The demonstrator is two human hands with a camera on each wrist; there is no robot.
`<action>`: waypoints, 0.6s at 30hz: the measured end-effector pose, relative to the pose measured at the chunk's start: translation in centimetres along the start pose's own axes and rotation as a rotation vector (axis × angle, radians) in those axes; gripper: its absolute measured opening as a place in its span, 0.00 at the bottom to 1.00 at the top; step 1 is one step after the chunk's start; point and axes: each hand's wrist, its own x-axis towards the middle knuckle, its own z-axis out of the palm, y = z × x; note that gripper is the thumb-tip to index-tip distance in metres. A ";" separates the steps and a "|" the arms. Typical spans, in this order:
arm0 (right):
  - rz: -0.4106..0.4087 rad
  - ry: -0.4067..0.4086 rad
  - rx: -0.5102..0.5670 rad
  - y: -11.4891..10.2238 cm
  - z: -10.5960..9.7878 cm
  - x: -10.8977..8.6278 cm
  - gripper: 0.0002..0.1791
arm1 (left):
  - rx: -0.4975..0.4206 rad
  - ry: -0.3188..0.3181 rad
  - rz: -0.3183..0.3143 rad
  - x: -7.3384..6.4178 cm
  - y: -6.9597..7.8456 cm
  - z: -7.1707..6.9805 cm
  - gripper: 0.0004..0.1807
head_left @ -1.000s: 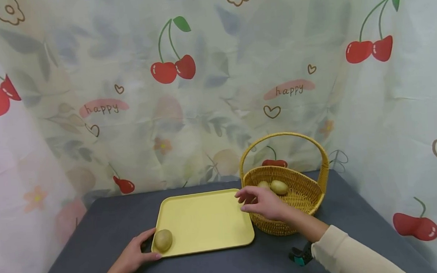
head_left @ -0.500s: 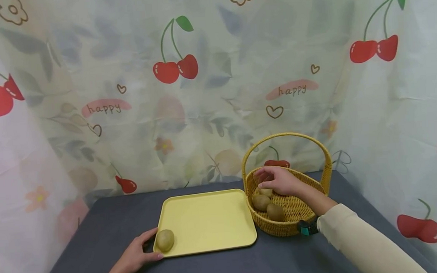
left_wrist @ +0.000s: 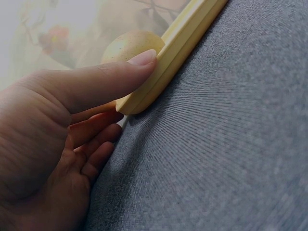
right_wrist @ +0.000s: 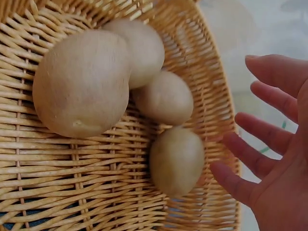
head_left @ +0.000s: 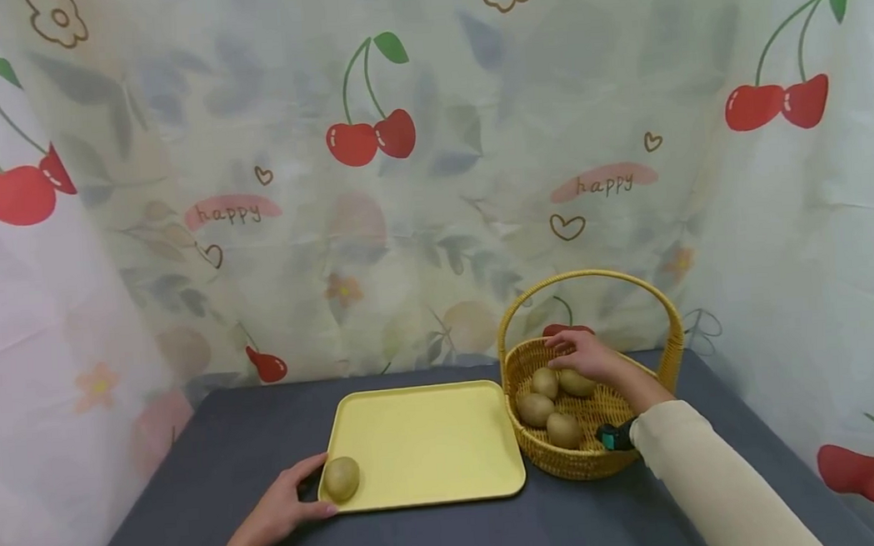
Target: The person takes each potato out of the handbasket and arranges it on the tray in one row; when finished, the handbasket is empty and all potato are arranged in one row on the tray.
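Observation:
A yellow tray [head_left: 432,440] lies on the table, with one potato [head_left: 341,478] at its near-left corner. At that corner my left hand [head_left: 282,508] holds the tray, thumb along the front rim and fingers by the left side. In the left wrist view the thumb [left_wrist: 115,77] overlaps the potato. My right hand [head_left: 588,357] hovers over the back of the wicker basket [head_left: 580,466], fingers spread and holding nothing. Several potatoes sit in the basket, among them a large one [right_wrist: 82,84] and a smaller one [right_wrist: 177,161] closest to the right hand's fingers [right_wrist: 236,180].
The basket stands just right of the tray, its tall arched handle [head_left: 583,274] rising over it. A dark grey cloth [head_left: 423,541] covers the table. Behind hangs a curtain [head_left: 439,306] printed with cherries.
My right hand has gone from above the tray's right side to over the basket, and more potatoes show inside it now. My left hand stays at the tray corner. The head view has shifted slightly.

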 end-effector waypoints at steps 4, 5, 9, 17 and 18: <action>0.053 -0.020 -0.055 0.7 0.2 0.1 0.23 | 0.002 0.001 0.011 0.0 -0.1 0.0 0.45; 0.065 -0.035 -0.069 0.8 0.2 0.1 0.23 | 0.002 0.001 0.013 0.1 -0.2 0.0 0.45; 0.090 -0.100 -0.148 1.1 0.4 0.0 0.23 | -0.004 0.002 0.014 0.1 -0.4 0.1 0.45; 0.141 -0.140 -0.266 1.6 1.2 -0.2 0.21 | -0.002 0.004 0.028 -0.1 -0.2 -0.1 0.44; 0.138 -0.140 -0.271 1.6 1.2 -0.2 0.21 | -0.005 0.005 0.028 -0.1 -0.1 -0.2 0.44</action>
